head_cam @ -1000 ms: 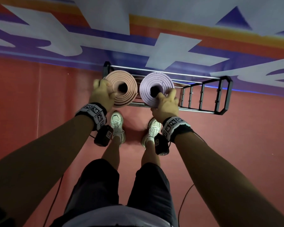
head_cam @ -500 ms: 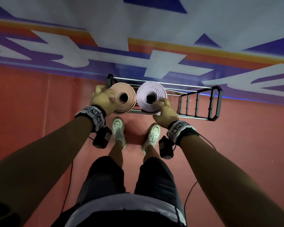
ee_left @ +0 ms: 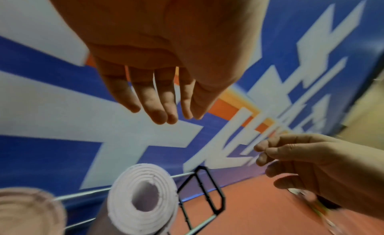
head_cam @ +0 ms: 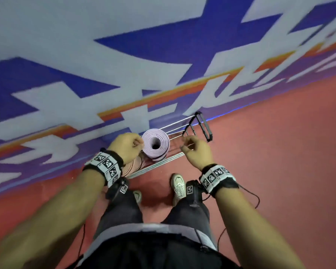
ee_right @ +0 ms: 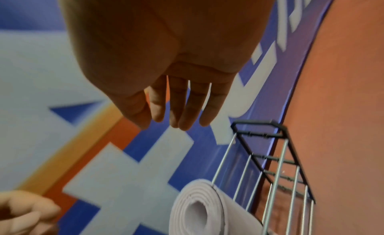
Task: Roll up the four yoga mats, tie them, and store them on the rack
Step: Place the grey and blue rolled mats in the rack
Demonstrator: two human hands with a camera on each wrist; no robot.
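A rolled lilac yoga mat (head_cam: 156, 145) (ee_left: 143, 199) (ee_right: 199, 210) stands on end in the black and silver wire rack (head_cam: 200, 127) (ee_left: 207, 194) (ee_right: 276, 164). Beside it on the left stands a rolled pink mat (head_cam: 131, 167) (ee_left: 27, 210), mostly hidden behind my left wrist. My left hand (head_cam: 127, 147) (ee_left: 158, 97) hangs above and just left of the lilac roll, fingers loose, holding nothing. My right hand (head_cam: 194, 150) (ee_right: 176, 103) hovers over the rack's free right half, fingers loosely curled and bare.
The rack stands on a red floor (head_cam: 279, 152) against a wall banner (head_cam: 124, 55) in blue, white and orange. My feet in white shoes (head_cam: 177, 186) are just in front of the rack. Thin cables (head_cam: 250, 193) trail from my wrists.
Both hands have let go of the two rolled mats and lifted away from them. The head view has swung and tilted, so the rack now sits at an angle.
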